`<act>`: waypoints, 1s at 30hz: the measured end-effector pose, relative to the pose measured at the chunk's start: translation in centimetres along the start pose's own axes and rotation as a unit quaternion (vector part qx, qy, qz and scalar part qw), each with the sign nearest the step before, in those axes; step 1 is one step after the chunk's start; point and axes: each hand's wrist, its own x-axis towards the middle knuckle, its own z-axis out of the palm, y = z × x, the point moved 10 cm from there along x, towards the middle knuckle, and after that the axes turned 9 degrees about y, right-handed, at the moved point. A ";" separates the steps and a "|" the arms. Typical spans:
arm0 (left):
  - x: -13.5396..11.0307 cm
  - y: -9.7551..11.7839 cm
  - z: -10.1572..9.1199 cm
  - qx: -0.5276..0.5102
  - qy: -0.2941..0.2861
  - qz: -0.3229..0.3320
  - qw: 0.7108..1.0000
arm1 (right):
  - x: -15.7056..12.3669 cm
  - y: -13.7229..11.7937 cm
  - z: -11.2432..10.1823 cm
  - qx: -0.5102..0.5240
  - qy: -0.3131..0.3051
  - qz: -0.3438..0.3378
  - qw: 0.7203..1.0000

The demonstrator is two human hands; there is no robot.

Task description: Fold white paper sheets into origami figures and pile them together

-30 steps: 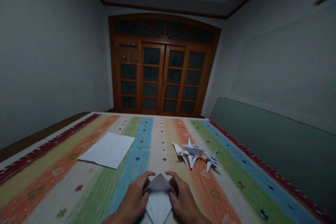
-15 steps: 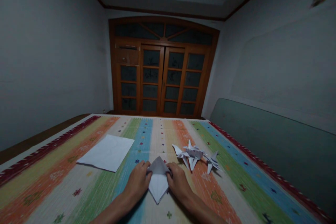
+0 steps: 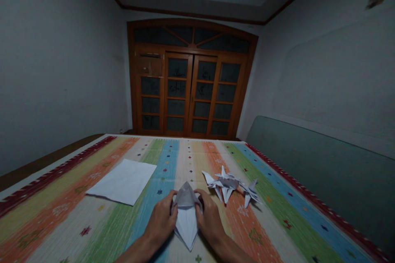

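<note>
Folded paper (image 3: 186, 218) on striped cloth (image 3: 52, 218), directly betw. hands, long axis fwd-back, pointed end twd body. Left hand (image 3: 161, 218) & right hand (image 3: 210, 221) curled, gripping its sides, equally near.

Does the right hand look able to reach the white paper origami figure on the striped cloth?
Probably yes. The right hand sits close to the white paper origami figure, with only the striped cloth between. But it holds the folded white paper, so it likely must release first.
</note>
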 end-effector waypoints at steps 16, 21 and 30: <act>-0.3 -0.4 0.8 -0.168 -0.023 -0.086 0.982 | 0.2 0.8 0.0 0.121 0.016 0.105 0.987; 0.4 -1.7 0.9 -0.134 -0.023 -0.094 0.986 | 0.1 1.1 0.3 0.191 -0.024 0.145 0.970; 0.9 -1.9 0.1 -0.088 -0.023 -0.079 0.993 | 0.2 1.5 1.8 0.186 -0.106 0.108 0.971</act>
